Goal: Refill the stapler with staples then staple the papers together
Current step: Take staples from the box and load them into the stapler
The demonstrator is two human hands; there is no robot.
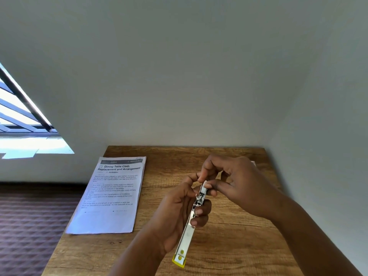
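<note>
I've got the slim silver metal stapler with the yellow end [187, 234] up off the table, held in the air over the middle of the wooden tabletop [229, 246], long body slanting down toward me, yellow tip lowest and nearest. My left hand [175, 214] wraps its middle, fingers curled round the metal. My right hand [231, 180] is at the far upper end, thumb and forefinger pinching a small pale piece there. I can't tell whether that is a strip of staples or part of the mechanism; it's too small and my fingers cover it.

What could go wrong: that pinch is tiny, so the piece could slip and drop to the table. If it is a staple strip, pressing at an angle could snap it or jam it in the channel. My left fingertips sit close to the spring parts, so a sudden snap shut could nip them.

The stapler looks opened out long and flat, shiny chrome, dark spring workings showing near the top, two small yellow dots by the low end.

The white printed sheets of paper [111, 194] lie flat on the table's left side, well apart from my hands, untouched, one edge hanging a little past the table edge. Not stapled yet, I judge.
</note>
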